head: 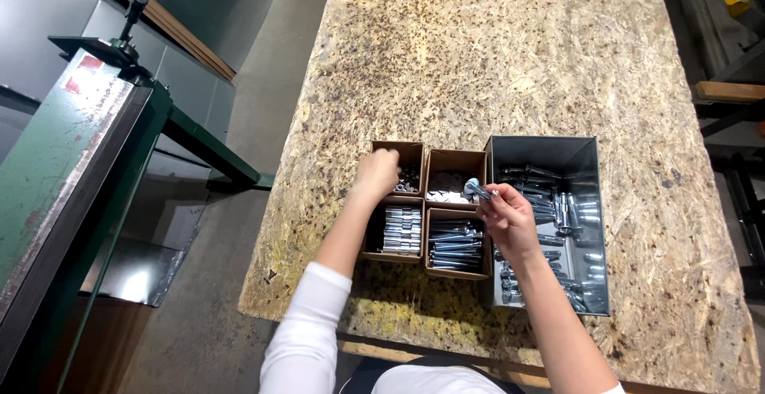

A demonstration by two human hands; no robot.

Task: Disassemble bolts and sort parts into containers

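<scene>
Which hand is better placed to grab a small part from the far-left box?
Left. The left hand is already at the far-left box; the right hand holds a bolt.

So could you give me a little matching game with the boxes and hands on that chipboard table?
Things:
1. left hand
2. right hand
3. grey metal bin
4. near-left cardboard box

States:
A. pinches a silvery bolt
B. holds loose bolts, at the far right
C. reaches into the far-left cardboard box
D. holds neat rows of shiny parts

Pairs: 1-C, 2-A, 3-B, 4-D
</scene>
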